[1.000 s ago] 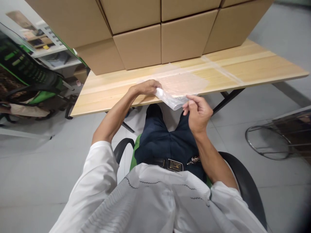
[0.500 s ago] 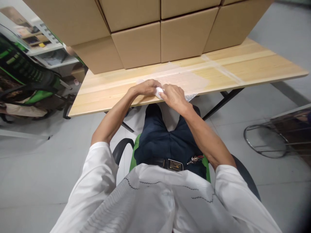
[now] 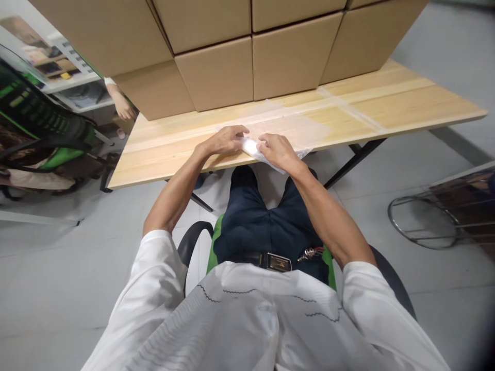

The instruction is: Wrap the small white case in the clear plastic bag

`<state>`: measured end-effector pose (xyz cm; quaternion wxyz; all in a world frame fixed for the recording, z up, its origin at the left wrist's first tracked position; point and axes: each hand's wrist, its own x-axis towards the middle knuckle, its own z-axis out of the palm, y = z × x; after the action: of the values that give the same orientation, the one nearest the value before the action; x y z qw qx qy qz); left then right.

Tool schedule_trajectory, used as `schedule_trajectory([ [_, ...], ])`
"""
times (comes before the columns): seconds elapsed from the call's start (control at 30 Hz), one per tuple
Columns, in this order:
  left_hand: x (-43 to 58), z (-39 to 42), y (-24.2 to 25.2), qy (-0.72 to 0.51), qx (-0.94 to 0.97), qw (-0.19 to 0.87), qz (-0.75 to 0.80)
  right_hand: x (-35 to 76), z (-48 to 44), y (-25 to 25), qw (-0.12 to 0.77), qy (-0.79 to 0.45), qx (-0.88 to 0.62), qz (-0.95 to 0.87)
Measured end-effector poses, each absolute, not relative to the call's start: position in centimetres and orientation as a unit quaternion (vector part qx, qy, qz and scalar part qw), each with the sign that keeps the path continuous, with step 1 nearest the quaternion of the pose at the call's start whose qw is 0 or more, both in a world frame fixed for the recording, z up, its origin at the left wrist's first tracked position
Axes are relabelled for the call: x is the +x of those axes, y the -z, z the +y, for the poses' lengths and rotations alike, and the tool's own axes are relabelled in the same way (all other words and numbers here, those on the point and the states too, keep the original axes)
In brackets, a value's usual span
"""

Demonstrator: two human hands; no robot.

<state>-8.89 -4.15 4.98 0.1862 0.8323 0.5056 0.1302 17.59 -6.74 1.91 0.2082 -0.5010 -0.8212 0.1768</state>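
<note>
White, smooth, rounded bundle (image 3: 250,146) sits at the front edge of the worktop (image 3: 154,153), between the 2 hands. Crinkled, see-through plastic wrapped about it, loose end drooping over the edge below the right hand (image 3: 266,144). Right: thumb and fingers bent, pinching the bundle's right end. Left hand (image 3: 229,139): fingers bent over the left end, touching; can't tell if they grip. Thin translucent film (image 3: 288,123) lies flat behind, slightly wrinkled; can't tell if it joins the bundle's wrap.

Worktop is pale wood, long straight grain, 1 clear shiny strip (image 3: 350,109) stuck across it right of the film. Behind: plain brown cardboard boxes (image 3: 294,54), matte, square-edged, stacked tight, 4 in the visible bottom row. Co-worker's hand (image 3: 124,106) hangs beyond the stack's left end, fingers pointing down.
</note>
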Motion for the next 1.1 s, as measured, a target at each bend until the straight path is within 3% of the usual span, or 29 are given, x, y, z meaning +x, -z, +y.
schedule_trajectory([
  [0.3, -9.3, -4.0, -5.5, -0.153, 0.827, 0.204, 0.501, 17.1, -9.2, -4.4, 0.129, -0.146, -0.527, -0.827],
  [0.6, -9.3, -2.1, -5.1, -0.161, 0.839, 0.217, 0.473, 16.9, -10.4, -3.7, 0.143, -0.117, -0.547, -0.816],
  [0.77, -8.8, -2.1, -4.6, -0.136, 0.846, 0.149, 0.494, 16.8, -10.3, -3.7, 0.146, -0.127, -0.546, -0.815],
  [0.93, -8.0, -4.9, -3.2, -0.205, 0.85, 0.019, 0.486, 16.9, -10.1, -3.4, 0.163, -0.138, -0.545, -0.81],
  [1.1, -7.6, -7.6, -1.6, -0.186, 0.886, 0.026, 0.423, 17.0, -10.0, -3.4, 0.174, -0.143, -0.544, -0.808],
])
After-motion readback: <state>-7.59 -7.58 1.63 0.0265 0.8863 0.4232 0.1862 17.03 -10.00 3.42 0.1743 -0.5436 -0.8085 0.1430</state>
